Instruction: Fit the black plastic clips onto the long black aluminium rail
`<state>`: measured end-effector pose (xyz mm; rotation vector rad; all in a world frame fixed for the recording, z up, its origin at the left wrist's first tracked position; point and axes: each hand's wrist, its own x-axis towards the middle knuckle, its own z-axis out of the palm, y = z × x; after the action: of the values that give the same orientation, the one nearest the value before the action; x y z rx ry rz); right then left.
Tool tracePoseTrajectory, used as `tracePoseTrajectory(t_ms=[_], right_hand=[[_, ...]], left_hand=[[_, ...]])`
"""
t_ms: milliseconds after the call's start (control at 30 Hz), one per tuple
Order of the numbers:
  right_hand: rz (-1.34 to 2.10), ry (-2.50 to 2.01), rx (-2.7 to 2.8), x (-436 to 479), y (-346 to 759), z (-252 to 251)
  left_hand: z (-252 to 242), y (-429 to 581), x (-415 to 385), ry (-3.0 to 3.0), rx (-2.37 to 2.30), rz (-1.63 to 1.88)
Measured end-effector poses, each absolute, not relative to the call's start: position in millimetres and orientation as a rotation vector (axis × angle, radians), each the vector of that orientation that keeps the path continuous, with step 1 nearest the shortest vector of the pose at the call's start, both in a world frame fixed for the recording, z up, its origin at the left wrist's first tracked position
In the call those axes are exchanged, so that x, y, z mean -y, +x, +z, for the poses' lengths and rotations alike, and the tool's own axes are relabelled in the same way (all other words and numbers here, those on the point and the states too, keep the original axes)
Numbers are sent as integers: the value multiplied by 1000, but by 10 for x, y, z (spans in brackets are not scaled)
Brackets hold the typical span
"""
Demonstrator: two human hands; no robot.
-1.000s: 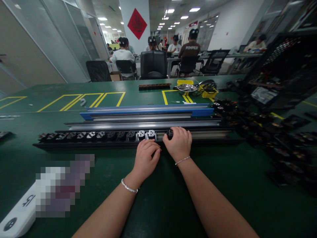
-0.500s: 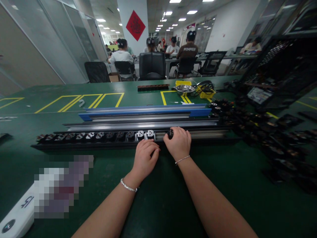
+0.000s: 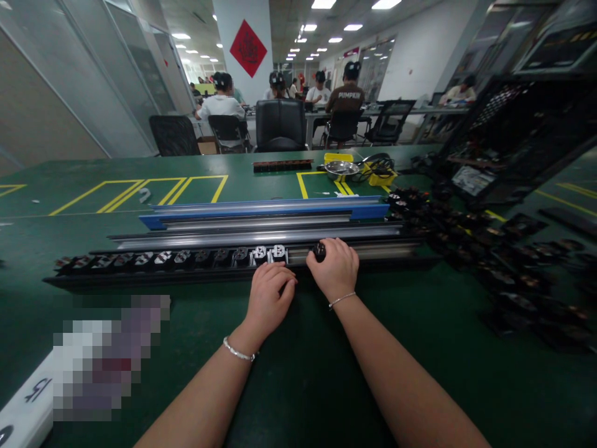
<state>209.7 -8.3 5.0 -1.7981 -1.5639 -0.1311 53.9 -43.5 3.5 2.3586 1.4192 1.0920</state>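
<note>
Pinched in the right hand: a small black socket-like module, right at the black rail. Left hand's by the rail's near edge, can't tell if it's gripping.

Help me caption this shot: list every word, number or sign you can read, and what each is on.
"PUMPKIN": brown shirt, across the back.
Red diamond on the pillar: a dark design or character, too blurred to read.
White object, lower left: a dark mark, slanted; I can't read it surely.
Pale packet, right: any print is too blurred.
Black parts: no readable text.
</note>
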Motion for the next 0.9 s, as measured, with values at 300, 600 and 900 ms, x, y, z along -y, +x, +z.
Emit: tracePoseTrajectory(t_ms=[300,600,900], right_hand=[[-154,-1800,1594,86,2145,52],[-167,-1808,1584,84,2140,40],[-160,-1809,1570,84,2168,37]], left_hand=[[33,549,433,2340,-1432,1100],[25,539,420,2344,-1414,1112],[38,542,425,2343,-1417,1110]])
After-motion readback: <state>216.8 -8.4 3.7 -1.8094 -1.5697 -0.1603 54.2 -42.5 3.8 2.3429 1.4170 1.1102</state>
